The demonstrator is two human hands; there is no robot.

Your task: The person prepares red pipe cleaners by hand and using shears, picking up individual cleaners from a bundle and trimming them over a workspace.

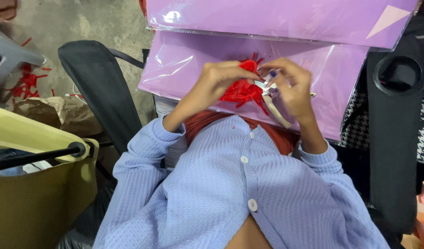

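Note:
My left hand point(217, 79) pinches a bunch of red strips point(242, 88), a frilly red piece held over my lap. My right hand point(290, 85) grips a small tool with pale cream handles point(276, 110), like scissors or pliers, its metal tip against the red piece. Both hands meet above a purple sheet wrapped in clear plastic point(184, 64) that rests on my knees. I wear a light blue buttoned knit top.
A second purple wrapped sheet point(276, 18) lies behind the first. Black chair armrests point(101, 87) stand left and right point(396, 115). Red scraps point(27, 83) litter the concrete floor at left, near a yellow-green bin point(36, 193) and brown paper point(59, 113).

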